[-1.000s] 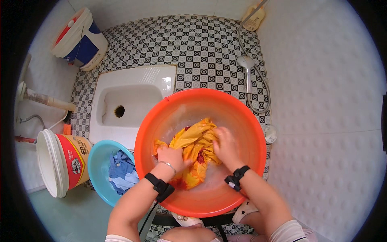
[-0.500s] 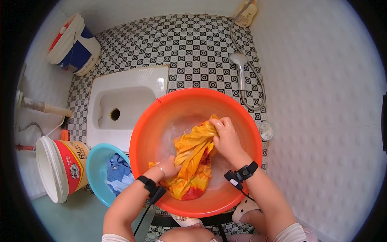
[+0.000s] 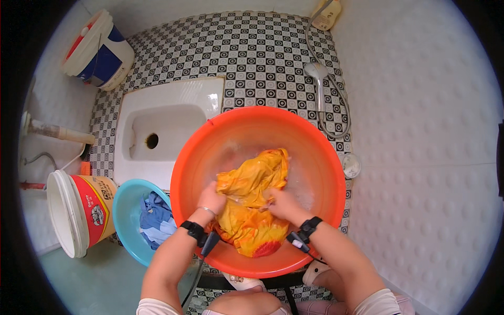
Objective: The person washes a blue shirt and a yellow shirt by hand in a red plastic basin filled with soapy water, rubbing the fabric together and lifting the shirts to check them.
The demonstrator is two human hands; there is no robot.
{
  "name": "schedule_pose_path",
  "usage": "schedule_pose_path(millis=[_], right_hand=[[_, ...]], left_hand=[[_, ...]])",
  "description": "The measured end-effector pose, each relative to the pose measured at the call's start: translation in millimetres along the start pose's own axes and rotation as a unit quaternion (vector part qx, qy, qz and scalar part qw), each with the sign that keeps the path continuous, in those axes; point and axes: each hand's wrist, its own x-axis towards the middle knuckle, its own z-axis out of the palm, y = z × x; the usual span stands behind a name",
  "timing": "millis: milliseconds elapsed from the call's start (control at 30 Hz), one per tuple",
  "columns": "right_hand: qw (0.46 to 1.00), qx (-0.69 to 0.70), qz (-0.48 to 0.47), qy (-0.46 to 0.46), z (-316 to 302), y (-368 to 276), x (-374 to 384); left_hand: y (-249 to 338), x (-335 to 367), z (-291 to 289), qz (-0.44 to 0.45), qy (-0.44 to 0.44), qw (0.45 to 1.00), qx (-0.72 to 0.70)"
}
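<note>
A wet yellow-orange cloth (image 3: 252,176) with red patches lies bunched in a large orange basin (image 3: 310,128), which has some soapy-looking water in it. My left hand (image 3: 211,198) is closed on the cloth's left edge, its fingertips partly hidden by the folds. From the right, my right hand (image 3: 283,203) grips a gathered fold near the cloth's middle. Both hands are low inside the basin. Each wrist wears a black strap with a small device and a cable.
Left of the basin stands a light-blue basin (image 3: 126,231) with blue clothes (image 3: 156,218), beside an open bucket (image 3: 94,215). Beyond are a squat toilet (image 3: 168,92) and a white-and-blue bucket (image 3: 107,58). A shower head (image 3: 316,72) with its hose lies by the right wall, near a bottle (image 3: 326,16).
My right hand has come down and toward me from the cloth's upper right corner to its middle. My left hand has moved slightly up. The cloth is spread wider in the basin.
</note>
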Motion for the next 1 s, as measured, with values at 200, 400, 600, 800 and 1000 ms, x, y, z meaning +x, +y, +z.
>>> schedule_pose_path(millis=[200,400,600,800,1000], right_hand=[[0.952,0.092,0.133,0.261,-21,36,10],[0.952,0.258,-0.082,0.141,46,-20,34],[0.957,0.130,-0.199,0.166,33,-100,-12],[0.980,0.031,-0.114,0.159,14,-58,13],[0.968,-0.062,0.077,0.231,-55,34,-9]], left_hand=[[-12,-10,11,0.017,0.114,0.993,0.014],[40,-21,51,-0.053,-0.088,0.858,-0.503],[25,-25,38,-0.114,-0.180,0.749,-0.628],[51,-39,51,-0.093,-0.102,0.798,-0.587],[26,-33,22,0.135,-0.069,0.981,0.117]])
